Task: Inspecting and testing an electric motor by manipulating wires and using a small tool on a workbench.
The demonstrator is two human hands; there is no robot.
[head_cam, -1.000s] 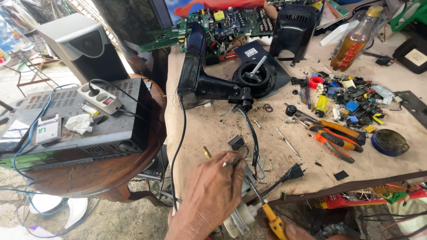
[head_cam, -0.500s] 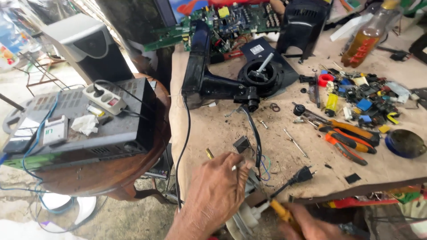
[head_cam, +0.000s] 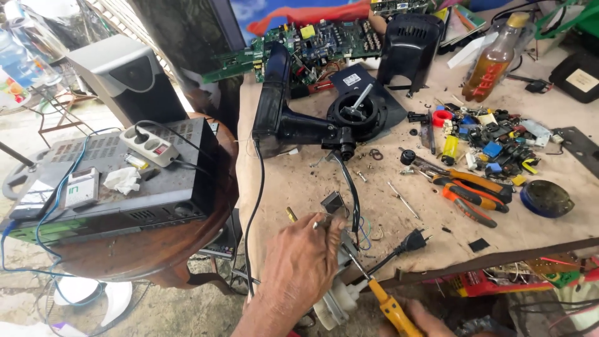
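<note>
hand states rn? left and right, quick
Left hand: closed, pinching a small metal part above the white motor assembly.
Right hand: mostly out of frame, gripping a yellow-handled screwdriver.

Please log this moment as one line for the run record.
left hand: steadies small white motor | right hand: holds yellow-handled screwdriver, tip at motor | site: cluttered workbench edge

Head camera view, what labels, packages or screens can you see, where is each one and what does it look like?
Bottle: top right of bench, amber, red label, yellow cap.
Sticker: white rectangle on dark plate behind fan base.
Small box: white, green marking, on black unit at left.
Black case: far right, pale label.
</note>
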